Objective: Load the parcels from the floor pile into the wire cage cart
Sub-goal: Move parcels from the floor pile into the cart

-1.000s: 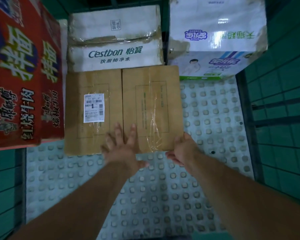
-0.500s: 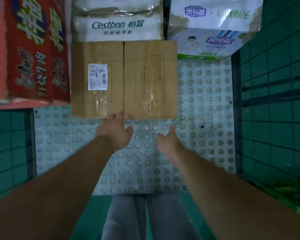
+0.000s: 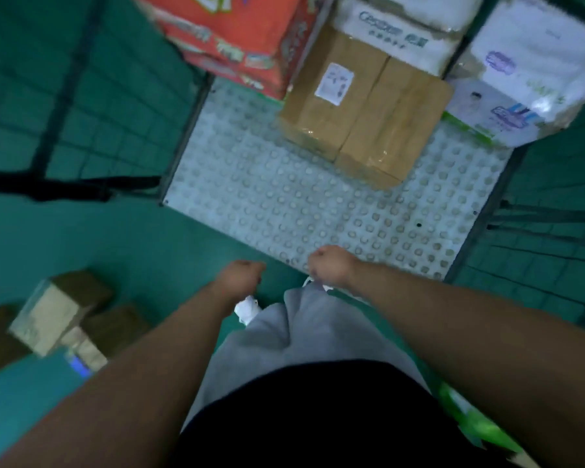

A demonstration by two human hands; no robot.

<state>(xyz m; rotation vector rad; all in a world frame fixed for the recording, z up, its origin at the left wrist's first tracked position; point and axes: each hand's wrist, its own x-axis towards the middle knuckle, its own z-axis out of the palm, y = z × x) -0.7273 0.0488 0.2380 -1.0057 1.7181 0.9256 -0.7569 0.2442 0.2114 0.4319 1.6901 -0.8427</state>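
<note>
A taped brown parcel (image 3: 365, 109) with a white label lies flat on the cart's studded floor plate (image 3: 250, 197). Behind it stand a red printed carton (image 3: 237, 35), a white Cestbon water carton (image 3: 399, 32) and a white tissue carton (image 3: 527, 72). On the green floor at the lower left lies the pile of small brown parcels (image 3: 61, 315). My left hand (image 3: 240, 276) and my right hand (image 3: 331, 268) hang loosely curled over the cart's front edge, holding nothing, well short of the brown parcel.
Wire mesh walls (image 3: 81, 96) flank the cart on the left and on the right (image 3: 554, 231). My grey trousers (image 3: 301, 332) and a white shoe (image 3: 247, 307) stand on the green floor just before the plate. A green-and-white package (image 3: 477, 420) shows at the lower right.
Both hands let go of the brown parcel and drew back to the cart's front edge, fingers curling in. The view swung left and back, bringing the floor pile into sight.
</note>
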